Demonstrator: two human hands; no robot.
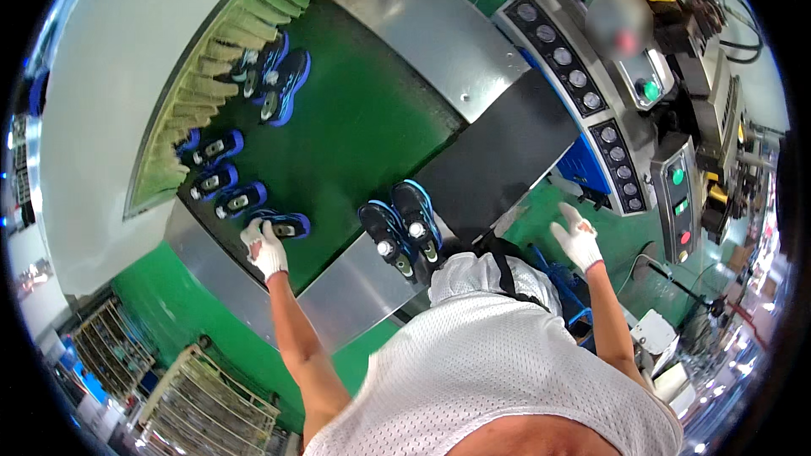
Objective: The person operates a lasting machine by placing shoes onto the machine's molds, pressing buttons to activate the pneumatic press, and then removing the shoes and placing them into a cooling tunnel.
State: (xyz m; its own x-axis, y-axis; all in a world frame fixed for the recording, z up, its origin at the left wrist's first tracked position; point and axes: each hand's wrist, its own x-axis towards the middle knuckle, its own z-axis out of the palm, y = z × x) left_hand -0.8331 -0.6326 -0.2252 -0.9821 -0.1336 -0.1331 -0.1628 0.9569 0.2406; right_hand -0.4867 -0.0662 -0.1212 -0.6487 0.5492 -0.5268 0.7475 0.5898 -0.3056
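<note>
My left hand [267, 253], in a white glove, is at the end of a dark shoe [291, 226] with a blue-purple sole on the green conveyor belt [363, 110]. Its fingers look apart at the shoe's end, and the hand covers part of that contact. My right hand [579, 241], also gloved, hangs away to the right with fingers spread and nothing in it. In front of my body, two dark shoes with light-blue sole edges, a left one [384, 232] and a right one [414, 211], stand side by side at the belt's near edge, with white pieces in their openings.
More shoes [241, 200] line the belt's left side, some beside the fringed green curtain [190, 105] of a pale machine housing [110, 84]. A black surface [507, 152] adjoins the belt. Gauges [562, 56] and button boxes [678, 203] stand right. Wire racks [207, 397] are lower left.
</note>
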